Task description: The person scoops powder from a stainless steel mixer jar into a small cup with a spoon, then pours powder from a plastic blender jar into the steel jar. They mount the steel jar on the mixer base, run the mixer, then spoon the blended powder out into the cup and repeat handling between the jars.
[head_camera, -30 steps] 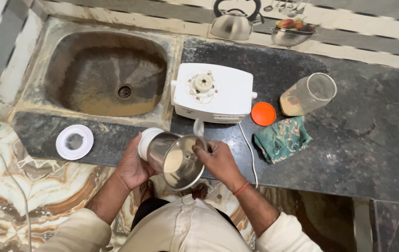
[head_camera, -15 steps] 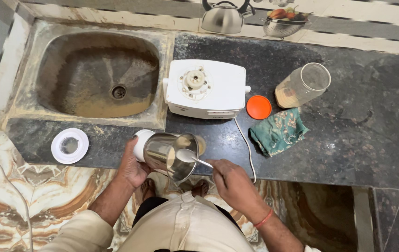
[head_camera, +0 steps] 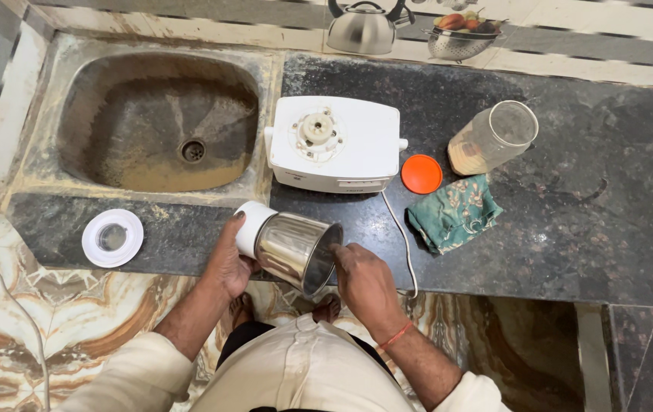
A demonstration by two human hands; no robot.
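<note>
Left hand (head_camera: 229, 263) grips the tilted steel jar (head_camera: 292, 248); right hand (head_camera: 363, 281), fist closed, at its mouth (contents hidden).

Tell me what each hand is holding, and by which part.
The left hand grips the steel grinder jar at its white base end, tilted on its side. The right hand is at the jar's open rim; anything it holds is hidden.

A worn stone sink (head_camera: 75, 91) with a round drain sits at the left of the dark speckled counter (head_camera: 609, 214). A white mixer base (head_camera: 334, 145) stands beside it, its cord trailing off the front edge. There's a round white lid (head_camera: 112, 238) near the edge, an orange disc lid (head_camera: 421, 174), a tilted clear plastic jar (head_camera: 493, 139) and a crumpled green cloth (head_camera: 455, 214). At the back: a steel kettle (head_camera: 361, 30) and a colander of fruit (head_camera: 464, 38).
</note>
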